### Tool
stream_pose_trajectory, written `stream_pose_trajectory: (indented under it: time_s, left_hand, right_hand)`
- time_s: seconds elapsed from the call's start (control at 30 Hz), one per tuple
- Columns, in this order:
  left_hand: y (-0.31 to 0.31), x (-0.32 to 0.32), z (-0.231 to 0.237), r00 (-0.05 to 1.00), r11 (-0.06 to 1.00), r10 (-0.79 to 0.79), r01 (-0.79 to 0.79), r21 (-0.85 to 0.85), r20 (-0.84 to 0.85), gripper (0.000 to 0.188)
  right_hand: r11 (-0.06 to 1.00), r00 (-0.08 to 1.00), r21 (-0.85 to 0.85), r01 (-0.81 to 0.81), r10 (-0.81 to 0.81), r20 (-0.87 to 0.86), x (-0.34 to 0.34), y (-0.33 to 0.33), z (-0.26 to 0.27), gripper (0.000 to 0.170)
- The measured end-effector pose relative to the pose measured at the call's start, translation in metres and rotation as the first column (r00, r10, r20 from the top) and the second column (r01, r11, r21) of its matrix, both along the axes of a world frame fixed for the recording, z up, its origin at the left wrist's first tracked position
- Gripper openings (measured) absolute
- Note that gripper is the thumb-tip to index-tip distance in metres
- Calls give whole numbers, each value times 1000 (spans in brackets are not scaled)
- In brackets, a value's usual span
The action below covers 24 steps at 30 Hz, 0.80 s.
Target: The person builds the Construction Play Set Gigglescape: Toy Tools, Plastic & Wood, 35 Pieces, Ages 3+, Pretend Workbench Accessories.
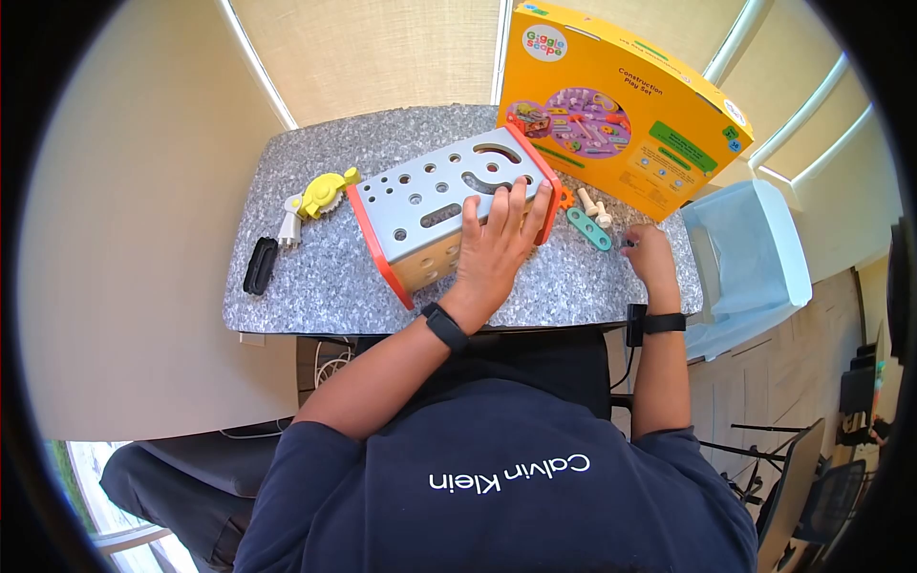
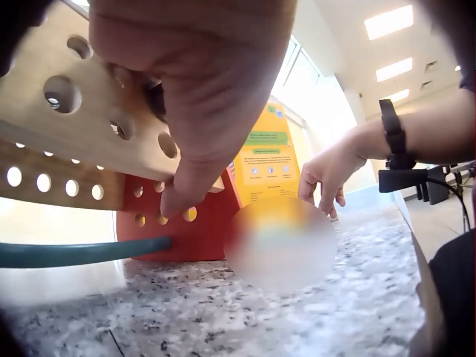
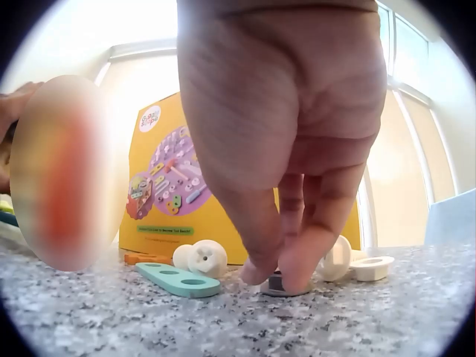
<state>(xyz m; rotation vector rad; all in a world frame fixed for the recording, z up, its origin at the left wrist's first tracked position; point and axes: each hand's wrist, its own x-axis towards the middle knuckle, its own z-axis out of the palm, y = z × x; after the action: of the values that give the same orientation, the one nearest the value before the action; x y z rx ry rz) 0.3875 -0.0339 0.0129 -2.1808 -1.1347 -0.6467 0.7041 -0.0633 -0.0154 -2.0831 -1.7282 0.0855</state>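
Observation:
My left hand (image 1: 499,229) rests on the toy workbench (image 1: 441,181), a box with a grey-blue perforated top and red end panels (image 2: 171,223). Its fingers lie straight and spread across the top, near the curved slots. In the left wrist view the thumb (image 2: 182,190) reaches down over the wooden side panel (image 2: 44,82). At the right of the table, my right hand (image 1: 651,258) points down, thumb and fingertips pinching a small grey round piece with a dark middle (image 3: 276,284), low at the tabletop. Fingers hide most of that piece.
A teal three-hole strip (image 1: 588,229), cream bolts (image 1: 594,205) and an orange piece (image 1: 565,198) lie between the hands. Behind stands the yellow box (image 1: 611,115). Leftward are a yellow-green toy saw (image 1: 325,194) and a black tray-like piece (image 1: 260,265). A blue bin (image 1: 750,253) is beyond the right edge.

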Motion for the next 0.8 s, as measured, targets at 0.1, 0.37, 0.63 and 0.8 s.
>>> stream_pose_trajectory:
  time_s: [0.1, 0.37, 0.63, 0.8]
  left_hand:
    - [0, -2, 1, 1000, 1000, 8, -8, 25, -18, 81]
    - [19, -30, 22, 970, 992, -122, 122, 12, 209, 86]
    - [41, -77, 61, 915, 978, -208, 201, 57, 345, 96]
    - [62, -100, 78, 621, 929, -365, 293, 226, 694, 87]
  right_hand:
    - [998, 997, -34, 60, -61, -42, 1, 4, -8, 30]
    - [997, 998, 36, 65, -65, -6, 10, 6, -26, 27]
    - [985, 992, 173, -17, 38, -120, -20, 7, 3, 26]
    - [928, 913, 349, -128, 247, -324, -75, 5, 47, 27]
